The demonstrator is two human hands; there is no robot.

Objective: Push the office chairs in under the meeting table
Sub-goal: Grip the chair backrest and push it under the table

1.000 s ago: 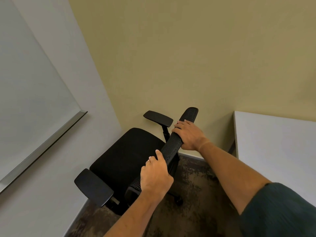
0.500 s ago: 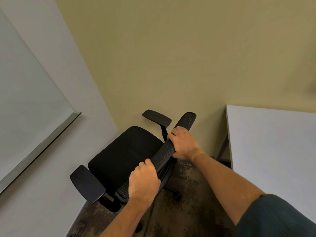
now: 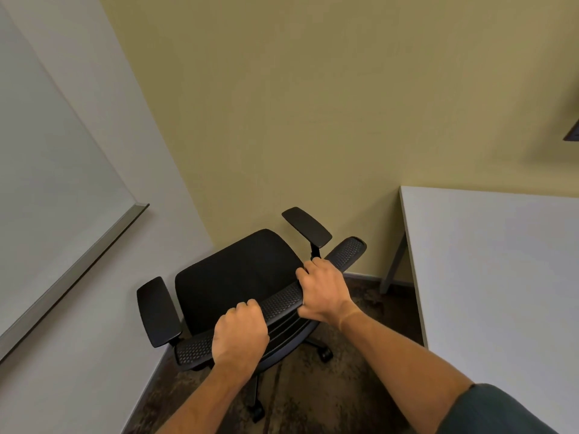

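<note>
Item: black office chair (image 3: 238, 277), in the corner at 11 o'clock, seat facing the walls. My left hand (image 3: 239, 335) and right hand (image 3: 324, 289) are both clenched over its backrest top, spaced apart for steering. Meeting table (image 3: 501, 277) at 3 o'clock, apart. No readable labels.

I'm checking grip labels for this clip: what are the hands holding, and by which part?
Both the left hand and the right hand grip the office chair by the top edge of its backrest.
</note>
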